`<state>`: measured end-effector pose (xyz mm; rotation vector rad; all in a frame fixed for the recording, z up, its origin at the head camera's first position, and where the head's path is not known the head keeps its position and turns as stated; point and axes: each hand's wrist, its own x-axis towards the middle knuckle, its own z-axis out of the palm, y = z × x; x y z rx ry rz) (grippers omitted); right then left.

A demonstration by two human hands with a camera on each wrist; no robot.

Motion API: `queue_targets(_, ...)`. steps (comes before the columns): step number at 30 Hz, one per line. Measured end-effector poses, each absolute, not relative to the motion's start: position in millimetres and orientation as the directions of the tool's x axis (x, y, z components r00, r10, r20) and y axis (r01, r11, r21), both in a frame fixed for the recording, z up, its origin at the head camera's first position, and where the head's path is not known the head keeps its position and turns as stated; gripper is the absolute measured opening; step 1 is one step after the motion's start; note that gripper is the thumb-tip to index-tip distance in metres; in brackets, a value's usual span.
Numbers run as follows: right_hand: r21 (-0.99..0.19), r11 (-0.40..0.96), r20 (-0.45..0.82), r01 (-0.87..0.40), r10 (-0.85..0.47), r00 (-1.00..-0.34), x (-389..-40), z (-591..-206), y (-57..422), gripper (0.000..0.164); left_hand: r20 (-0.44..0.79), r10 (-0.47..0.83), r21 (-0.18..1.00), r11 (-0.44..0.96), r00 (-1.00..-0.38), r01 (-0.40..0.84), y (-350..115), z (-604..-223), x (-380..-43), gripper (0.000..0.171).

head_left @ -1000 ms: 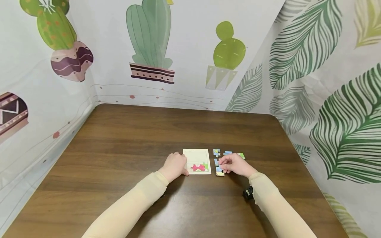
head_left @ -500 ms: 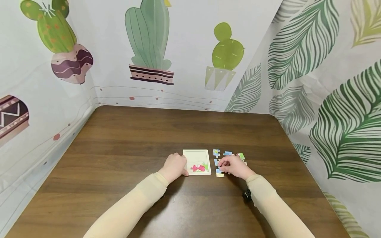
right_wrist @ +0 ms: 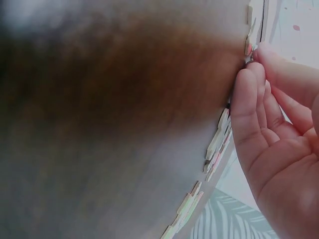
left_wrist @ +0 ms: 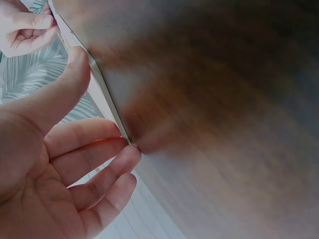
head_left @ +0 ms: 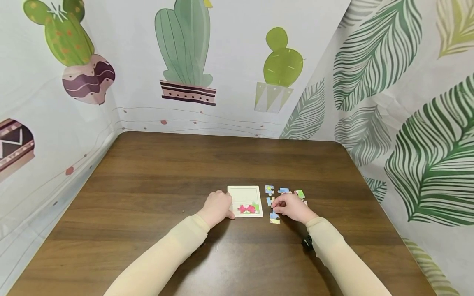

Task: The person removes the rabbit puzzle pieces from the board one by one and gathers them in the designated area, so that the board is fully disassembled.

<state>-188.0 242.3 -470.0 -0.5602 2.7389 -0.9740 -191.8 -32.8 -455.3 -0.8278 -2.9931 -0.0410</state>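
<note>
My left hand [head_left: 217, 206] grips the left side of a white puzzle board [head_left: 244, 195]; its thumb is at the near corner and its fingers at the edge, as the left wrist view [left_wrist: 75, 149] shows. Pink and green pieces fill the board's near right part. Right of the board, my right hand [head_left: 292, 206] is low over loose jigsaw pieces and pinches a small piece, mostly hidden by the fingertips [right_wrist: 245, 82]. A blue and yellow piece [head_left: 275, 218] lies just nearer than these fingers. Another piece [head_left: 270, 201] lies beside the fingertips.
More loose pieces, a blue one with a yellow figure [head_left: 269, 189], a blue one [head_left: 284, 190] and a green one [head_left: 299, 193], lie behind the right hand. The brown wooden table [head_left: 155, 176] meets printed cloth walls [head_left: 237, 74] at the back and sides.
The blue and yellow piece has shifted slightly toward me and away from my right fingertips. The right hand has shifted a little left. The left hand and the board stay in place.
</note>
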Motion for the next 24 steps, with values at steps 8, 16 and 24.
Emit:
queue_targets(8, -0.623, 0.72, -0.04, -0.305, -0.418, -0.907, -188, -470, 242, 0.005, 0.051, 0.518, 0.02, 0.854, -0.854, 0.52, -34, -455, -191, 0.042)
queue_targets(16, -0.625, 0.718, -0.023, -0.305, -0.407, -0.913, -191, -471, 236, 0.007, 0.061, 0.515, 0.02, 0.856, -0.855, 0.517, -35, -456, -191, 0.042)
queue_targets(24, -0.607, 0.722, -0.01, -0.332, -0.425, -0.905, -196, -468, 213, 0.012, 0.053, 0.521, 0.014, 0.853, -0.852, 0.522, -34, -454, -189, 0.043)
